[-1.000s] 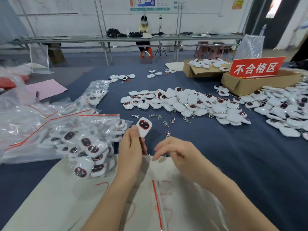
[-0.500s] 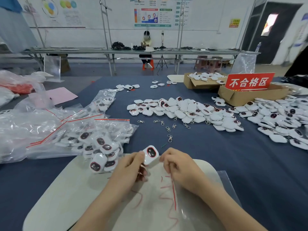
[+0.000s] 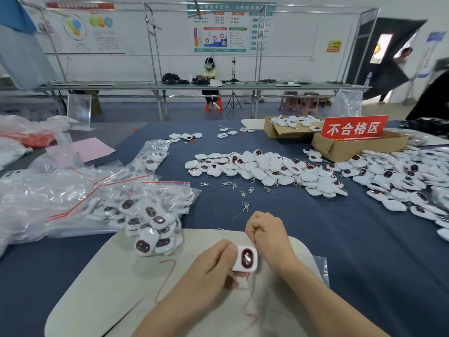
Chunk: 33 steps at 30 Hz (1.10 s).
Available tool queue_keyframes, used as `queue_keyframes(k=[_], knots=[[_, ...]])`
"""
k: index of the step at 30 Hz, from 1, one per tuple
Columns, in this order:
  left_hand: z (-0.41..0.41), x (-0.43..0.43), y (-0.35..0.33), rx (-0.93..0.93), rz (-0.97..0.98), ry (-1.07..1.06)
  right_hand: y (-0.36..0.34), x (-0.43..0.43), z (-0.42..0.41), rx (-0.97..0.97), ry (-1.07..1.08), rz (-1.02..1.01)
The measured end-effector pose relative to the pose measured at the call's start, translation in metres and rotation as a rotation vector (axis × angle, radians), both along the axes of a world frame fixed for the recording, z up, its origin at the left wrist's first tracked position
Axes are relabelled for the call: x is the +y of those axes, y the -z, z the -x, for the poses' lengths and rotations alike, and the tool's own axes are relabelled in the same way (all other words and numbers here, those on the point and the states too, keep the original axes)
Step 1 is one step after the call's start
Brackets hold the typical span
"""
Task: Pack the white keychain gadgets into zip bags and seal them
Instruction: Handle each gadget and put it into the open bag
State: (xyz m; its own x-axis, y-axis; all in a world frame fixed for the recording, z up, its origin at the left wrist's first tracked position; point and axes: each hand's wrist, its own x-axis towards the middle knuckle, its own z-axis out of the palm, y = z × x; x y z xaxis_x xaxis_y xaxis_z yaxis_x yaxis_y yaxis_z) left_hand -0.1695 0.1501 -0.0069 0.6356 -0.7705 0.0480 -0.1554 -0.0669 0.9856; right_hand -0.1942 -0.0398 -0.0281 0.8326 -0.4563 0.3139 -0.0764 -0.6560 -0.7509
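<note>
Counter [image 3: 315,239]: covered in dark blue cloth, it carries everything below.
Mat [image 3: 109,288]: a beige board with rounded corners at the near edge, under both hands.
Filled bags [image 3: 150,215]: a heap of clear, red-striped bags holding gadgets, left of the mat, with one corner resting on it.
Loose gadgets [image 3: 262,166]: white pieces spread in a wide heap across the middle and right.
Cardboard box [image 3: 340,147]: at the far right, behind a red sign [image 3: 353,127].
Zip bag [image 3: 322,268]: clear and flat on the mat beneath the hands.
Left hand [image 3: 209,268]: its grip is clamped on the held gadget's left side.
Right hand [image 3: 267,235]: its grip is pinched together on the zip bag's film, just above the gadget.
Held gadget [image 3: 246,258]: between the two hands, dark window facing up.
Clasps [image 3: 245,206]: small metal ones scattered beyond the hands.
</note>
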Motion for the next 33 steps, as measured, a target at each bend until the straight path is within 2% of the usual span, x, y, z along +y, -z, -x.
queue_keyframes(k=[4, 9, 15, 17, 22, 27, 31, 33], knots=[[-0.002, 0.006, 0.003, -0.293, -0.063, 0.026, 0.000, 0.001, 0.000, 0.002, -0.003, 0.019], [-0.001, 0.008, 0.000, -0.448, -0.182, 0.059, 0.003, 0.000, 0.000, 0.022, 0.006, 0.049], [0.001, 0.008, -0.001, -0.781, -0.361, 0.184, 0.002, 0.000, 0.002, -0.006, -0.033, 0.052], [0.001, 0.006, 0.001, -0.853, -0.416, 0.152, 0.002, 0.000, 0.003, -0.017, -0.041, 0.031], [-0.007, 0.008, 0.006, -0.858, -0.466, -0.025, -0.001, 0.002, 0.004, 0.027, -0.134, 0.128], [-0.009, 0.010, 0.014, -0.856, -0.366, 0.148, 0.000, 0.006, 0.004, 0.120, -0.247, 0.288], [-0.008, 0.015, 0.014, -0.761, -0.206, 0.103, 0.000, 0.006, 0.004, 0.116, -0.225, 0.264], [-0.009, 0.015, 0.012, -0.767, -0.210, 0.116, -0.001, 0.007, 0.003, 0.113, -0.221, 0.245]])
